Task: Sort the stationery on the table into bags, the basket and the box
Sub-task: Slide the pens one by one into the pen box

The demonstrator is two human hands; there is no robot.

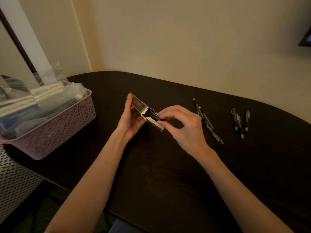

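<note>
Dark brown wooden table with a rounded far edge, pushed against a plain cream wall; dim warm light. Left hand grips a small gold cardboard box, held above the table mid-scene, open flap end pointing right. Right hand has its fingertips pinched on a dark pen end sticking out of the box mouth. Right of the hands, a row of black pens lies on the table, and further right three more pens lie close together. Far left, a pink perforated plastic basket sits on the table's left edge, filled with clear bags and white-spined notebooks. Woven white surface at near left, below the basket. Dark framed object on the wall at top right.
</note>
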